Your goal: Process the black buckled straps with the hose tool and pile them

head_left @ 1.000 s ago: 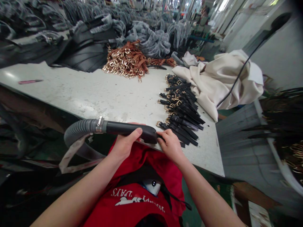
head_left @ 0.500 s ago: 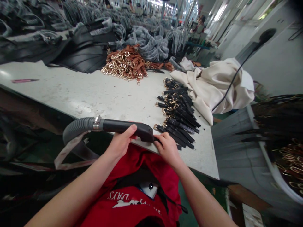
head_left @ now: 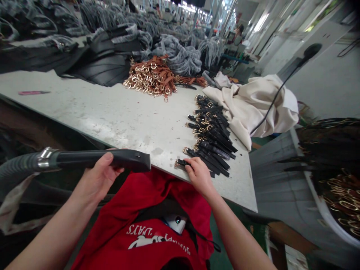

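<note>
Wrapped around the black handle of a hose nozzle (head_left: 123,159) is my left hand (head_left: 101,174), off the table's front edge at the left. A grey ribbed hose (head_left: 22,165) with a metal clamp runs from the handle toward the left side. Between the fingers of my right hand (head_left: 199,174) is a short black buckle strap (head_left: 180,162), its gold buckle end sticking out to the left, low over the table's front edge. Just beyond that hand lies a row of black straps (head_left: 209,131) with gold buckles, mostly pointing left.
On the white table (head_left: 126,116) sit a heap of brown buckle straps (head_left: 153,77), a pink-handled tool (head_left: 33,92), black leather pieces (head_left: 95,62) and cream cloth (head_left: 253,105). Grey-wrapped bundles (head_left: 180,54) lie behind. A grey bin (head_left: 277,168) with buckled straps stands at the right.
My left hand has drawn the hose nozzle left, away from the strap. The buckle end of the strap in my right hand now shows clear of the nozzle's mouth.
</note>
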A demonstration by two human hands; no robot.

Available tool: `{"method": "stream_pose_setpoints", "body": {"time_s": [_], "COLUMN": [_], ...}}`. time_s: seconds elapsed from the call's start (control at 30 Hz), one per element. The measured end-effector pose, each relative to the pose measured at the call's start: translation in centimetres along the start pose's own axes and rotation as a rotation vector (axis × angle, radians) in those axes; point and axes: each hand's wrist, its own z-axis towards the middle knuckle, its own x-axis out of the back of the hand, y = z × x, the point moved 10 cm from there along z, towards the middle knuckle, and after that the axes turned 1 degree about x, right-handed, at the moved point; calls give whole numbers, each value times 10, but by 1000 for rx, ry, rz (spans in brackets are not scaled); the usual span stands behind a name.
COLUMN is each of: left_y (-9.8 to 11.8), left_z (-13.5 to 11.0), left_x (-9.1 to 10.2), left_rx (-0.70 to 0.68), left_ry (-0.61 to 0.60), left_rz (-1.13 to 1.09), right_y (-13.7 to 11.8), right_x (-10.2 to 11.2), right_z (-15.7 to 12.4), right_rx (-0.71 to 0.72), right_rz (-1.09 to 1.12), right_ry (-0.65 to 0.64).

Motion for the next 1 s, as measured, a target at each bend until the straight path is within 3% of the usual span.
{"method": "stream_pose_setpoints", "body": {"time_s": [0.23, 0.47, 0.57, 0.77, 0.9, 1.0], "left_y": [-12, -15, -12, 4, 9, 3], "left_z": [-20, -33, -38, -41, -40, -48], "left_x": [-10, -10, -9, -16, -18, -11], "left_rx": [99, 98, 66, 80, 109, 143], "left_ry": [-59, -95, -104, -82, -60, 0], "left_rz": [-27, -22, -6, -123, -192, -287], "right_y": [-4, -14, -16, -41, -59, -59], "right_x": [3, 5, 12, 22, 10, -10], "right_z": [-1, 0, -1, -5, -6, -21], "right_rx": [-1, 13, -75, -267, -376, -490], "right_rz": [-26, -98, 84, 791, 1078, 1168], "right_ry": [20, 51, 85, 102, 92, 2]}}
